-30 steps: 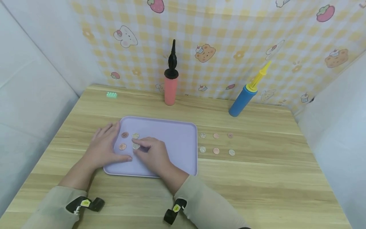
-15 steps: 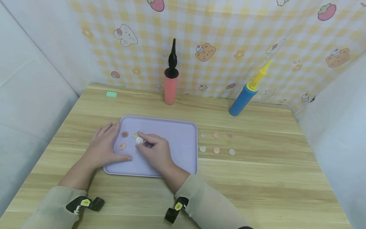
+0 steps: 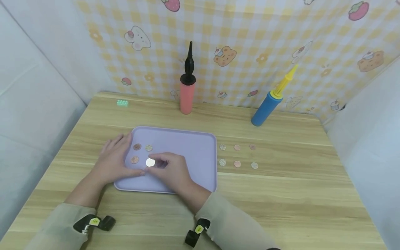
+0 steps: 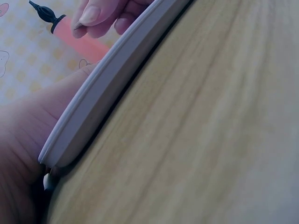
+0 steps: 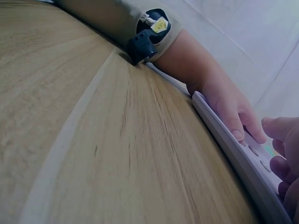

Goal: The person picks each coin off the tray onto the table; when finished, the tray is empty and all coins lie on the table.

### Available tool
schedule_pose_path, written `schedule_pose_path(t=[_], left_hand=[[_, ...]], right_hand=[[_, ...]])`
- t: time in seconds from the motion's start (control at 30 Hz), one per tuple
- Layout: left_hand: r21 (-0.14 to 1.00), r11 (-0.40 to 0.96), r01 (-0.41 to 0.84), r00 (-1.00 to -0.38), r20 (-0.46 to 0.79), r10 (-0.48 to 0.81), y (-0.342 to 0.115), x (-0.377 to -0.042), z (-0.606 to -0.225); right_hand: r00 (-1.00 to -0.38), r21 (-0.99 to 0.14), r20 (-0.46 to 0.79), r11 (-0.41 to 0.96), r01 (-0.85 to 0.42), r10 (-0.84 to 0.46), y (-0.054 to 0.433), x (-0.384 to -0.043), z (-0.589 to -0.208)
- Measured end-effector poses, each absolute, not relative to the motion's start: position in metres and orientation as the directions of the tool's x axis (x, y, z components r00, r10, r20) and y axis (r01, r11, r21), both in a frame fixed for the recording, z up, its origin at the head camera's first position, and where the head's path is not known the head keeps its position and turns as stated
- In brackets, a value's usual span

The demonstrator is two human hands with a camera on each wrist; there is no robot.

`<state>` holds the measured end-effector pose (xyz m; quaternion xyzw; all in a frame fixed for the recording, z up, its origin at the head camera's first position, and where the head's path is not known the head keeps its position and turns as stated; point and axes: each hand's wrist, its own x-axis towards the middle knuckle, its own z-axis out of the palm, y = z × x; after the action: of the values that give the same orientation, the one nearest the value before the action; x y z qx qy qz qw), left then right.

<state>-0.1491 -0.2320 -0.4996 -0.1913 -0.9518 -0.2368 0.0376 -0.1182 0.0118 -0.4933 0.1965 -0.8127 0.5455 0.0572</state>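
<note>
My left hand (image 3: 114, 159) lies over the left edge of a lilac tray (image 3: 190, 152), fingers spread at the rim and thumb reaching inside. My right hand (image 3: 170, 170) pinches a shiny silver coin (image 3: 150, 162) between thumb and fingers above the tray's left part. The left wrist view shows that coin (image 4: 78, 26) edge-on at the fingertips. Near it in the tray lie two copper coins (image 3: 136, 147) and another silver coin (image 3: 148, 148). The right wrist view has the left thumb (image 5: 237, 134) close to coins on the tray.
Right of the tray, several silver and copper coins (image 3: 237, 164) lie in two rows on the wooden table (image 3: 281, 201). Behind stand a pink-and-black hand pump (image 3: 186, 97) and a leaning blue-and-yellow pump (image 3: 265, 109). A mint-green toy brick (image 3: 122, 103) sits at the back left.
The right hand lifted the silver coin up and right, its face turning, then brought it back down and left. The left hand stayed on the tray's edge.
</note>
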Motion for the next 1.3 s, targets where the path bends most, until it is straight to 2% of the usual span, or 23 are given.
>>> schedule_pose_path(t=[0.4,0.77,1.0,1.3], left_hand=[[0.439,0.821,0.365,-0.930,0.136,0.340,-0.230,-0.147,-0.495],[0.430,0.827,0.362,-0.931,0.129,0.341,-0.230,-0.148,-0.495],[0.430,0.827,0.361,-0.932,0.122,0.343,-0.230,-0.148,-0.496],[0.437,0.826,0.357,-0.932,0.107,0.347,-0.230,-0.149,-0.496]], right_hand=[[-0.898,-0.829,0.335,0.364,-0.425,-0.287,0.033,-0.115,-0.494],[-0.886,-0.752,0.325,0.478,-0.454,-0.330,0.047,-0.115,-0.492],[-0.842,-0.591,0.370,0.599,-0.540,-0.393,0.055,-0.112,-0.490],[-0.872,-0.678,0.355,0.549,-0.488,-0.337,0.071,-0.114,-0.495]])
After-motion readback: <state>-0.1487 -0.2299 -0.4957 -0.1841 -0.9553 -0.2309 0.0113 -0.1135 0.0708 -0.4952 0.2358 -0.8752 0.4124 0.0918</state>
